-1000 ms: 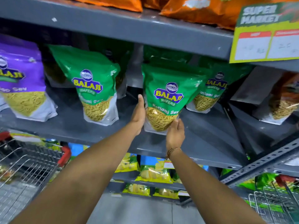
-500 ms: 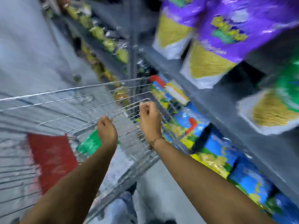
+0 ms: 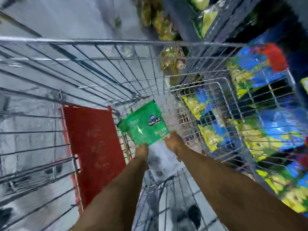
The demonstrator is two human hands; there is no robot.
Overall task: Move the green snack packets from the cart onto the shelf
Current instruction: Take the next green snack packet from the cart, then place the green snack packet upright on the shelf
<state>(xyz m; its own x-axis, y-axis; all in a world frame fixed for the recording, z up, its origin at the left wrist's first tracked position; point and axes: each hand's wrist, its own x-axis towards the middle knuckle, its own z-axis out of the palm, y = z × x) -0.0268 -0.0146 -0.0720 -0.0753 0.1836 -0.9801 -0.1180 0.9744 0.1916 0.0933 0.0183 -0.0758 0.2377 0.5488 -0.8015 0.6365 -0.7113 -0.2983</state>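
Note:
A green snack packet [image 3: 145,125] with a blue logo and a white lower end lies deep in the wire cart [image 3: 116,42]. Both my arms reach down into the cart. My left hand [image 3: 141,151] is at the packet's lower left edge and my right hand [image 3: 173,141] is at its lower right edge, both touching it. The frame is blurred, so the fingers' grip is hard to make out. The shelf with the green packets is out of view.
A red flap [image 3: 93,147] of the cart's seat stands left of the packet. Lower shelves [image 3: 266,130] with blue and yellow packets run along the right, seen through the cart's wire side. Grey floor [image 3: 66,17] lies beyond the cart.
My view swung from the shelf down into the cart. Both hands left the packet on the shelf, reached into the cart and now touch a green packet there.

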